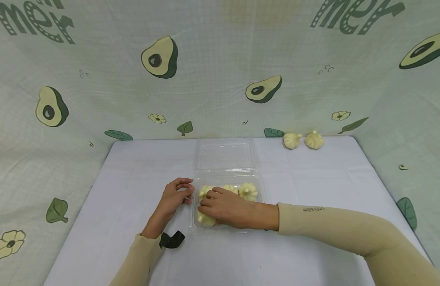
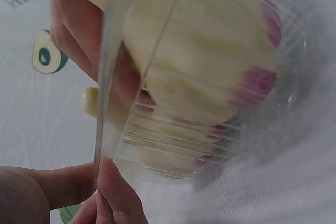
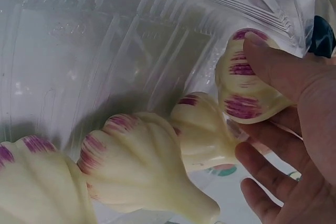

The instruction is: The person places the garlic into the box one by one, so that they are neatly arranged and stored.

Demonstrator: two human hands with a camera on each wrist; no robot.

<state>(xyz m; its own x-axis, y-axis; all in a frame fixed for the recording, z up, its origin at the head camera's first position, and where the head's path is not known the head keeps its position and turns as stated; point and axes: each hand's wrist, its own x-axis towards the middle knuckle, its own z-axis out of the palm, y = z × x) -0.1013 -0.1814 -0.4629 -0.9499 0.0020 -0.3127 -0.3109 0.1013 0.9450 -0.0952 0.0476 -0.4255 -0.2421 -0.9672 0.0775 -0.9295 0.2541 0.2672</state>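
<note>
A clear plastic clamshell box (image 1: 261, 194) lies at the middle of the table, with several cream garlic bulbs (image 1: 248, 191) inside, streaked purple in the wrist views. My right hand (image 1: 228, 208) reaches into the box. Thumb and fingers hold one garlic bulb (image 3: 241, 90) near a corner, with other bulbs (image 3: 136, 161) lying beside it. At the box's left side, my left hand (image 1: 175, 194) pinches the thin plastic rim (image 2: 105, 77) between thumb and fingers. Part of the contents is hidden under the right hand.
The box's transparent lid (image 1: 225, 157) lies folded back, toward the rear edge. Two more garlic bulbs, one left (image 1: 292, 140) and one right (image 1: 314, 140), sit at the table's back right. A patterned cloth (image 1: 213, 79) hangs behind the white table (image 1: 313, 254). A black device (image 1: 172, 240) is at my left wrist.
</note>
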